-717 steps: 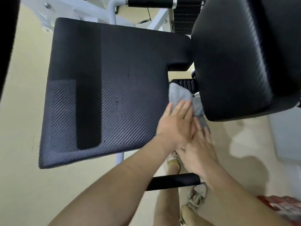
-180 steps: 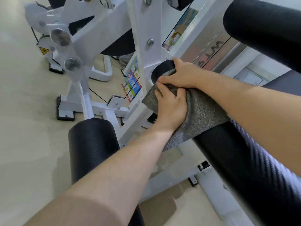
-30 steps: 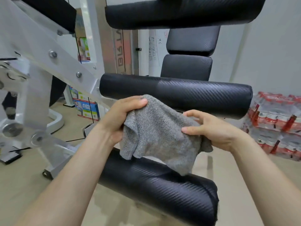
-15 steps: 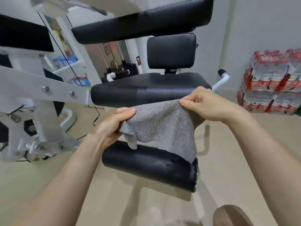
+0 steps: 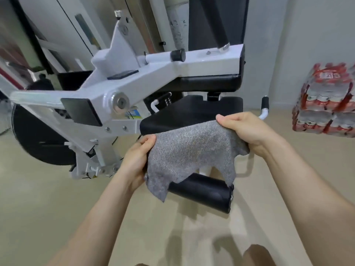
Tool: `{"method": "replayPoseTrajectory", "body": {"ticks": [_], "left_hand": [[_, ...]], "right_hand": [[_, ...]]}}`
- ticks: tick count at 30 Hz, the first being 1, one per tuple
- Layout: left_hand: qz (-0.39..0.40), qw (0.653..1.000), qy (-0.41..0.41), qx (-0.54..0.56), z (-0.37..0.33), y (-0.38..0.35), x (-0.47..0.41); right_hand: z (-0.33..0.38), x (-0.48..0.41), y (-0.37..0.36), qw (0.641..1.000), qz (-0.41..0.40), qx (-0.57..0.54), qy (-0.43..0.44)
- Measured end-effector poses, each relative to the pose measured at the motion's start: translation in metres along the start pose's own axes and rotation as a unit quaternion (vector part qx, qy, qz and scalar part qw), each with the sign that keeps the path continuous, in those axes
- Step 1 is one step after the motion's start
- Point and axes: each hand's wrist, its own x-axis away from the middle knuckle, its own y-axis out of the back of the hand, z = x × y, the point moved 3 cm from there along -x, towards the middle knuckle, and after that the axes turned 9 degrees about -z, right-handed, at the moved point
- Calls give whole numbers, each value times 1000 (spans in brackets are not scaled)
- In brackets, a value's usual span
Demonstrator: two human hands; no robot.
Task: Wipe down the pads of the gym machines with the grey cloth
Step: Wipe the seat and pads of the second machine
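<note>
Cloth (image 5: 189, 152), grey and spread in the air, hangs between a person's left hand (image 5: 137, 160) and right hand (image 5: 244, 131), each closed on an upper corner. The black seat pad (image 5: 192, 114) lies just beyond it, nearer the right hand, while the roller pad (image 5: 203, 192) runs crosswise below. The cloth hides the seat's front edge and the roller's left end; which pad comes next cannot be told.

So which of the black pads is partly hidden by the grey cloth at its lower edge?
The round roller pad low above the floor. The cloth hangs across its upper left; the flat seat pad sits higher, behind the cloth.
</note>
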Motion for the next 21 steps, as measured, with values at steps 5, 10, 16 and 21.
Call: {"method": "replayPoseTrajectory", "body": {"ticks": [5, 10, 16, 21], "left_hand": [[21, 986, 71, 149, -59, 33, 55], [124, 956, 107, 242, -113, 83, 110], [97, 969, 44, 223, -158, 167, 130], [21, 980, -11, 199, -184, 237, 131]], "right_hand": [[50, 36, -23, 975, -19, -165, -148], [97, 82, -58, 948, -20, -220, -227], [162, 134, -123, 995, -96, 19, -27], [214, 172, -229, 976, -85, 150, 132]]}}
